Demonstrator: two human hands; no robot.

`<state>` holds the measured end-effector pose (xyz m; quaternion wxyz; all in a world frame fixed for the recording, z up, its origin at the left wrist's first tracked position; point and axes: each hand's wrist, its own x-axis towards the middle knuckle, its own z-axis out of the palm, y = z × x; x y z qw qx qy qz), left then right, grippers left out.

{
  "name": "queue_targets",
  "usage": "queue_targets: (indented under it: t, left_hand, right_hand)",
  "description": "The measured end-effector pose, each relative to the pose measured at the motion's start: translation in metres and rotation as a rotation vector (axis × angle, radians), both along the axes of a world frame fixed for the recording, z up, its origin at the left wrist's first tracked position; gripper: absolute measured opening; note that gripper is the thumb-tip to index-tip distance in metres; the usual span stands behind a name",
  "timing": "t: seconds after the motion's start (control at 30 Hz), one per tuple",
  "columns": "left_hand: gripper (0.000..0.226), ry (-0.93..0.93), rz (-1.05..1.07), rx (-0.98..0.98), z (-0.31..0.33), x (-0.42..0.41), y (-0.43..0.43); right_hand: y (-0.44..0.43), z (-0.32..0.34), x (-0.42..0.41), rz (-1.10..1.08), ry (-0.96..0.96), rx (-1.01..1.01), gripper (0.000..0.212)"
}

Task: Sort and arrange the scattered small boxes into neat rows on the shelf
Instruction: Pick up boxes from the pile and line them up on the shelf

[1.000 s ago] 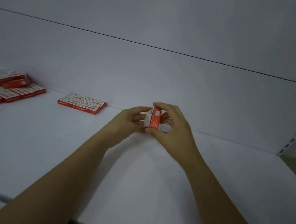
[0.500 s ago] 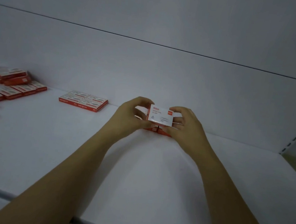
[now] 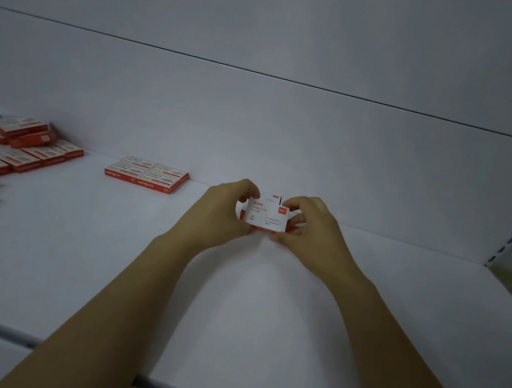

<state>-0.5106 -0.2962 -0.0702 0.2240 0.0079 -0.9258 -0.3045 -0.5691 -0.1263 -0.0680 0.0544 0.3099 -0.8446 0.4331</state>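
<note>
Matt white shelf (image 3: 91,271), smooth-painted like metal; small boxes (image 3: 146,173) of printed red-and-white card, faintly glossy on top

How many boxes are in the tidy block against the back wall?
4, two-by-two: back left box, back right box, front left box, front right box. One layer, so none seems hidden.

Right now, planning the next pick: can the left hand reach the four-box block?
Probably, once freed: the left hand grips the white box, but only bare shelf separates it from the four-box block.
</note>
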Motion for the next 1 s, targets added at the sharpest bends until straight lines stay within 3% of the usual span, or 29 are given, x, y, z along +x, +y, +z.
queue_targets:
  t: [0.17,0.3,0.43,0.63,0.8,1.0]
  left_hand:
    - [0.055,-0.215,0.063,-0.005,-0.002,-0.003,-0.003]
    - [0.056,-0.324,0.082,0.11,-0.004,-0.005,-0.006]
    - [0.054,-0.346,0.109,0.227,-0.008,-0.009,-0.007]
    - [0.066,-0.375,0.176,0.21,-0.01,-0.015,-0.008]
    - [0.032,-0.35,0.105,0.232,-0.013,-0.019,-0.007]
    - [0.028,-0.336,0.097,0.194,-0.014,-0.019,-0.005]
  right_hand:
    - [-0.004,-0.006,0.003,0.006,-0.024,0.159,0.048]
    - [-0.011,-0.01,0.005,0.007,-0.018,0.204,0.043]
    - [-0.014,-0.011,0.005,-0.001,-0.029,0.15,0.04]
    - [-0.015,-0.014,0.003,-0.029,-0.115,0.05,0.033]
    - [-0.017,-0.02,-0.003,-0.075,-0.131,0.041,0.037]
    - [-0.019,-0.021,-0.003,-0.079,-0.148,0.028,0.036]
